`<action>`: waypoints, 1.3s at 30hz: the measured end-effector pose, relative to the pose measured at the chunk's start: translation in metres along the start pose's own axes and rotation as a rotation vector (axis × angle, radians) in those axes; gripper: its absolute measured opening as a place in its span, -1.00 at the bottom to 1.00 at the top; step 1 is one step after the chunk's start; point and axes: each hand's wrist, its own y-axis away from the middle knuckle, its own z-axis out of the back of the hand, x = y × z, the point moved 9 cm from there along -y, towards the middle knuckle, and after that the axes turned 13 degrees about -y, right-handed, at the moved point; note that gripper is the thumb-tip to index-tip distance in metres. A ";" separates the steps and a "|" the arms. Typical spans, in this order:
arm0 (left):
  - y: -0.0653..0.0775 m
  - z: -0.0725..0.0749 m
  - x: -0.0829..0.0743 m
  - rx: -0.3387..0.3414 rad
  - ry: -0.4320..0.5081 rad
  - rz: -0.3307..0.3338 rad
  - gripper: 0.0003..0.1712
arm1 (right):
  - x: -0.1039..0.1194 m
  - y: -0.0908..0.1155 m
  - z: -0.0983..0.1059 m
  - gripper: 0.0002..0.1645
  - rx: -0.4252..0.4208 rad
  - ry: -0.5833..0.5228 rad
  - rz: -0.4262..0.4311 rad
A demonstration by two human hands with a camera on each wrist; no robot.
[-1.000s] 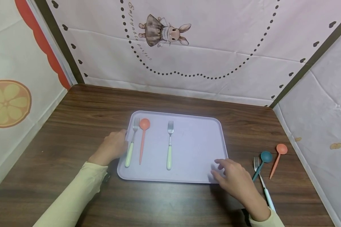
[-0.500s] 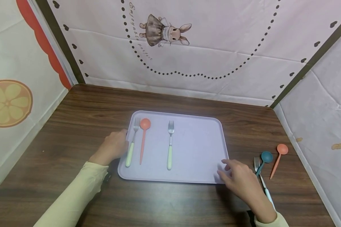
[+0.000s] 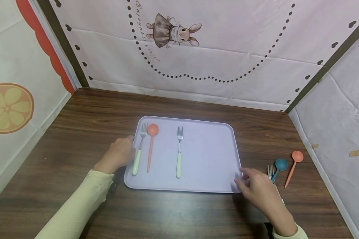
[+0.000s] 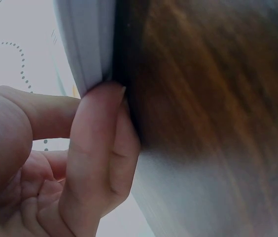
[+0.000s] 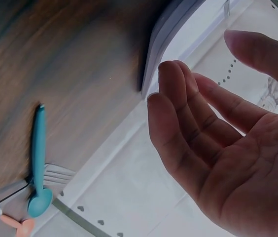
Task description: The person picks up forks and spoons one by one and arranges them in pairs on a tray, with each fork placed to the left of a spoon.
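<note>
A pale lilac tray [image 3: 209,152] lies on the wooden table. It bears a green-handled fork [image 3: 136,164] and an orange spoon [image 3: 150,147] side by side at its left, plus another green-handled fork [image 3: 178,162] near its middle. My left hand [image 3: 118,154] pinches the tray's left rim between thumb and fingers; the left wrist view shows the fingers [image 4: 94,133] curled under that rim. At the front right corner, my right hand [image 3: 258,189] hovers close to the edge with thumb and fingers spread. The right wrist view shows nothing between its fingers [image 5: 163,118].
Right of the tray lie a teal spoon [image 3: 281,164], an orange spoon [image 3: 294,164] and a fork [image 3: 270,170], whose handle is mostly hidden behind the right hand and forearm. Patterned cloth walls [image 3: 215,56] enclose the table's back and both sides.
My right hand has moved right, from over the tray's front right corner to its outer edge, covering more of the loose fork. The left hand and the tray have stayed put.
</note>
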 end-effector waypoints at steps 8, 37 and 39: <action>0.000 0.001 0.000 -0.002 0.000 -0.004 -0.53 | -0.004 0.002 0.005 -0.57 -0.037 -0.025 0.031; 0.002 0.003 0.000 -0.030 0.018 -0.029 -0.62 | -0.044 0.013 0.015 -0.33 0.034 -0.039 -0.157; 0.002 0.003 0.000 -0.031 0.018 -0.029 -0.62 | -0.046 0.014 0.017 -0.32 0.028 -0.038 -0.158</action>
